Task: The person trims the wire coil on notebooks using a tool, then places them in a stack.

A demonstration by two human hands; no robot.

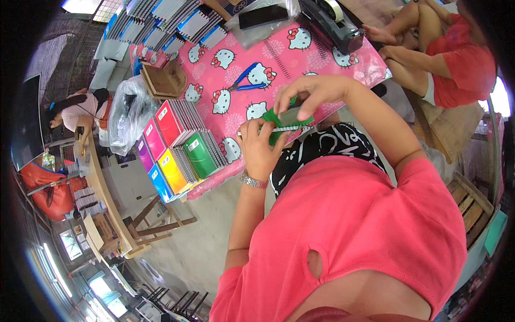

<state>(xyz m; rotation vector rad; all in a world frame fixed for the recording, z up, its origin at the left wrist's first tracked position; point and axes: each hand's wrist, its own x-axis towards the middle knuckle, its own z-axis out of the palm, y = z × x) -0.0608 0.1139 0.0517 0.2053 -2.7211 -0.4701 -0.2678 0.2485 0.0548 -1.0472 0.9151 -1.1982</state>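
A small green-covered spiral notebook (274,136) is at the table's near edge, close to my body. My left hand (260,144) grips its left end, with a watch on that wrist. My right hand (314,96) arches over the notebook, fingers bent and spread apart. Under those fingers show parts of the green cover and a greyish surface, partly hidden by the hand. A thin dark coil (335,124) extends to the right of the notebook's white edge. Blue-handled pliers (250,78) lie on the pink patterned tablecloth (206,72) beyond my hands.
Stacks of colourful spiral notebooks (174,145) stand at left, beside a brown wooden holder (165,79). More notebooks (161,24) fill the far left. A phone (263,17) and black tape dispenser (332,24) are at the back. A person in red (464,64) sits at right.
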